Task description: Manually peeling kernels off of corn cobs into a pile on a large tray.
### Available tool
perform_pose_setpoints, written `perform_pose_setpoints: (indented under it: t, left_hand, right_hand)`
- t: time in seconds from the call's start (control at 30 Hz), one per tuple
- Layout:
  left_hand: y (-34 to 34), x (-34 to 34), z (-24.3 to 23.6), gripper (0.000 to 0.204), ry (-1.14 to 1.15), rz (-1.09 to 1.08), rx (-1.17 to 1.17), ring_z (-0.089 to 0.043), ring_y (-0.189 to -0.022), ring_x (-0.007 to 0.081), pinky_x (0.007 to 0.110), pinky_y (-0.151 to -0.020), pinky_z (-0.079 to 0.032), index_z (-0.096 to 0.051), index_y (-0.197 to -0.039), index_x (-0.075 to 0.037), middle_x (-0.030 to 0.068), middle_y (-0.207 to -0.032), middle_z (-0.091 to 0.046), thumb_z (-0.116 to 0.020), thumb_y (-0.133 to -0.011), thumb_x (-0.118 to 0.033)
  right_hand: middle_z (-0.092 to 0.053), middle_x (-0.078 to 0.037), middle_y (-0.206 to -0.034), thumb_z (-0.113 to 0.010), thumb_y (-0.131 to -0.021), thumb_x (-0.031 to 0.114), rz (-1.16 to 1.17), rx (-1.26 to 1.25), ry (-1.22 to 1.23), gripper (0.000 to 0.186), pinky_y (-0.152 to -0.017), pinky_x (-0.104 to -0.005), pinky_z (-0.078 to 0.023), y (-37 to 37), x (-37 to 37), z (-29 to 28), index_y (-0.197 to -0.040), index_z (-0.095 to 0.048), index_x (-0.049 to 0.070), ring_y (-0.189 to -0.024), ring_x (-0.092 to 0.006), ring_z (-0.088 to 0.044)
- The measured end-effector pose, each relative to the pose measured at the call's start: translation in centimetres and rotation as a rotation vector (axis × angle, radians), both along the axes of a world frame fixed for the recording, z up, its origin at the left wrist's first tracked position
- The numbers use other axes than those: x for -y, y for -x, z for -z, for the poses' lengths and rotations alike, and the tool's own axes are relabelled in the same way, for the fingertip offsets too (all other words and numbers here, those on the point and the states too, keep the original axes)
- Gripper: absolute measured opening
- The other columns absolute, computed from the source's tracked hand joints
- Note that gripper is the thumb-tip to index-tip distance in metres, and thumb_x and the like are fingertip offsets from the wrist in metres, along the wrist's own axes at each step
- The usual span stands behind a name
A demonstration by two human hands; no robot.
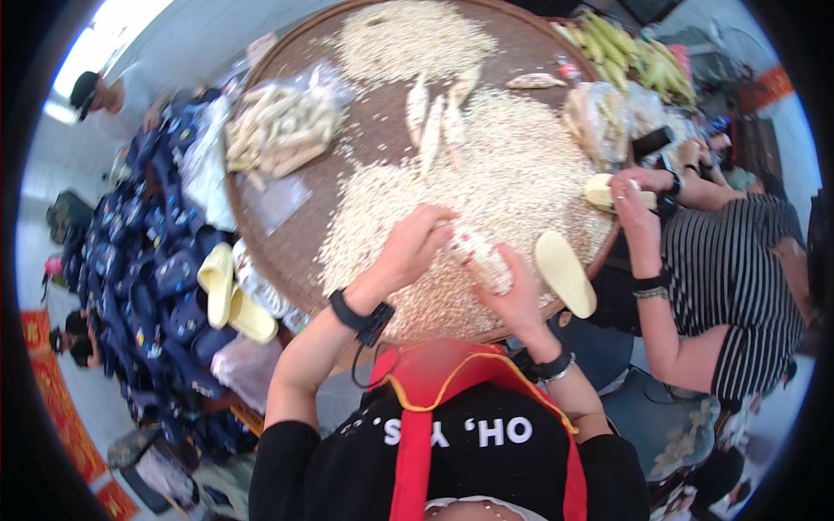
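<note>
Right hand (516,300) grips corn cob (481,262); left hand (408,247) curled against it, grip unclear.

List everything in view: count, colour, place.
Table: one, brown, centre.
Kernels: countless, pale, on table.
Held cob: one, white with red, between hands.
Loose cobs: about five, pale, table's far half.
Bagged cobs: many, whitish, table's left.
Corn in husks: several, green, upper right.
Slippers: two, yellow, left of table.
Sole-shaped piece: one, pale yellow, by right hand.
Shoes: many, dark blue, left pile.
Other people: several, varied clothing, both sides.
Apron: one, red, lower centre.
Left hand: one, bare, at cob.
Right hand: one, bare, around cob.
</note>
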State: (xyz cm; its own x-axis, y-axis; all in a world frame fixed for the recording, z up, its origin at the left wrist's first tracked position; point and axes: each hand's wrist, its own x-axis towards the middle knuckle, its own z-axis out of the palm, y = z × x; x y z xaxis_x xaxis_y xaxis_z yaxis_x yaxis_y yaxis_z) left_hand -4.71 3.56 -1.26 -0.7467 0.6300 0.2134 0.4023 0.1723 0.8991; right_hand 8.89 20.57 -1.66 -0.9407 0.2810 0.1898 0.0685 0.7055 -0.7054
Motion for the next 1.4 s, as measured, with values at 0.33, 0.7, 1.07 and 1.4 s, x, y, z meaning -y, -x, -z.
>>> perform_pose_setpoints:
  t: [0.33, 0.7, 1.07, 1.4]
  left_hand:
    - [0.6, -0.1, 2.4, 0.017, 0.053, -0.013, 0.155, -0.056, -0.082, 0.0294, 0.034, -0.074, -0.044, -0.055, -0.103, 0.001, 0.0162, -0.09, -0.055, -0.045, -0.089, -0.005]
    - [2.9, -1.0, 4.6, 0.019, -0.015, -0.051, 0.527, -0.053, -0.064, 0.0086, 0.024, -0.057, -0.044, -0.057, -0.096, -0.001, 0.002, -0.073, -0.056, -0.044, -0.094, -0.014]
    - [4.4, -3.5, 6.8, 0.01, 0.099, -0.077, 0.509, -0.053, -0.06, 0.0086, 0.023, -0.054, -0.045, -0.056, -0.094, 0.0, 0.0035, -0.07, -0.057, -0.052, -0.089, -0.009]
    - [3.6, -2.5, 8.4, 0.012, 0.103, 0.116, 0.652, -0.051, -0.059, 0.0096, 0.023, -0.052, -0.042, -0.056, -0.087, -0.004, 0.0027, -0.075, -0.055, -0.064, -0.079, -0.007]
  right_hand:
    - [-0.056, -0.016, -0.106, -0.072, -0.068, 0.028, -0.053, 0.215, 0.21, 0.063, -0.084, -0.0367, -0.045, 0.9, -0.2, 1.3, -0.123, -0.048, 0.008, -0.1, -0.0319, -0.055]
    - [-0.054, -0.013, -0.108, -0.07, -0.069, 0.026, -0.052, 0.189, 0.153, 0.062, -0.084, -0.0376, -0.045, 2.5, -0.8, 3.6, -0.124, -0.045, 0.011, -0.102, -0.0315, -0.053]
    - [-0.056, -0.018, -0.107, -0.07, -0.07, 0.033, -0.039, 0.313, 0.298, 0.067, -0.085, -0.0398, -0.044, 3.6, -2.8, 6.1, -0.126, -0.043, 0.006, -0.101, -0.0349, -0.053]
    - [-0.054, -0.019, -0.112, -0.074, -0.069, 0.037, -0.141, 0.483, 0.474, 0.068, -0.089, -0.0361, -0.041, 1.9, -2.7, 7.1, -0.121, -0.049, 0.002, -0.103, -0.0307, -0.054]
